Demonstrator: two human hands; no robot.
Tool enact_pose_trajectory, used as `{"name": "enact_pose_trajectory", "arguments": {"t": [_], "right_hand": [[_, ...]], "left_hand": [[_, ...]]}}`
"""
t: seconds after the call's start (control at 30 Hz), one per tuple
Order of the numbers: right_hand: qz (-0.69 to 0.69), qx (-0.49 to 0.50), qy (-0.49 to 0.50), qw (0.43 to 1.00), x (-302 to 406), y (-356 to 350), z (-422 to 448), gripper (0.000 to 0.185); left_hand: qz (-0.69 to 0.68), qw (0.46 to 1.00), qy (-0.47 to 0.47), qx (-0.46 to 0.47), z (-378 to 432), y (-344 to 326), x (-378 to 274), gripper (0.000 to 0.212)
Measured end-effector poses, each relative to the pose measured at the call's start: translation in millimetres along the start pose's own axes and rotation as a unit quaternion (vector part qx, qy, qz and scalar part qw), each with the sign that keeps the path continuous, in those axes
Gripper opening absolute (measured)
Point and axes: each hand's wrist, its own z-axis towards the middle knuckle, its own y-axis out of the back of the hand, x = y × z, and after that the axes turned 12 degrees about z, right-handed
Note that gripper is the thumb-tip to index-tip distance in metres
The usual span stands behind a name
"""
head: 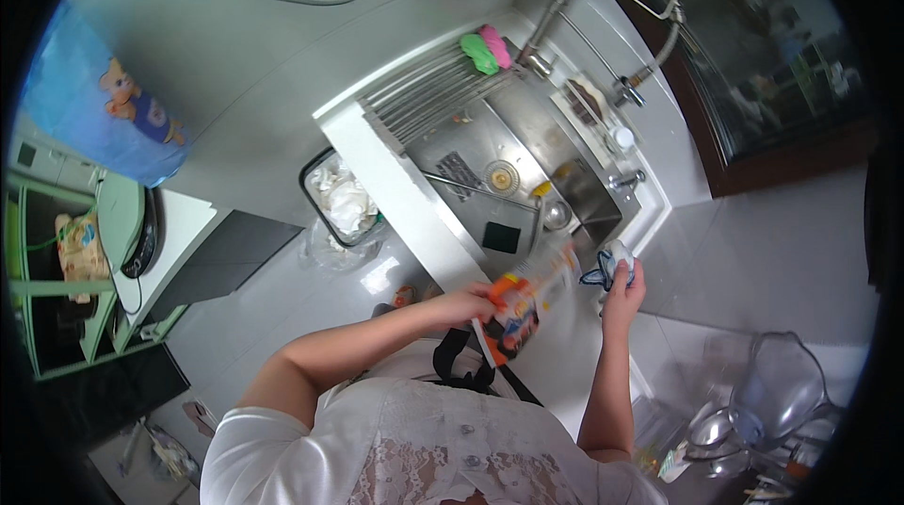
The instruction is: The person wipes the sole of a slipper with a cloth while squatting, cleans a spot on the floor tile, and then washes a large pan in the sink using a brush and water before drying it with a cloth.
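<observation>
My left hand (470,306) grips a printed, partly clear plastic bag (519,314) with orange and white parts, held over the near edge of the sink counter. In my right hand (625,286) is a bunched white cloth with blue edging (609,266), just right of the bag. Beyond both hands lies a stainless steel sink (522,130). In it are a metal tray (526,212) with a dark green pad (501,237), a round drain strainer (501,178) and a small metal bowl (557,214).
A spring-neck faucet (544,31) rises behind the sink. Green and pink cloths (480,53) lie on the drying rack (424,95). A lined waste bin (344,200) stands left of the counter. At lower right are a clear jug (777,388) and metal utensils.
</observation>
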Motion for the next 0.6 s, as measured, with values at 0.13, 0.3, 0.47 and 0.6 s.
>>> {"name": "enact_pose_trajectory", "arguments": {"t": [0.13, 0.3, 0.47, 0.6], "right_hand": [[-0.046, 0.009, -0.012, 0.999, 17.6, 15.2, -27.0, 0.020], [-0.067, 0.003, -0.046, 0.997, 14.0, 11.0, -31.0, 0.020], [-0.109, 0.000, -0.081, 0.991, 1.5, 1.3, -19.6, 0.027], [-0.045, 0.102, -0.135, 0.985, -34.2, 4.7, -20.9, 0.031]], "left_hand": [[0.080, 0.980, 0.088, 0.162, 66.2, -40.9, 31.8, 0.025], [0.096, 0.962, 0.123, 0.224, 113.9, -106.6, 48.8, 0.030], [0.462, 0.877, -0.087, -0.093, 126.0, -73.1, 74.6, 0.037], [0.458, 0.876, -0.112, -0.104, 95.7, 5.9, 53.3, 0.022]]}}
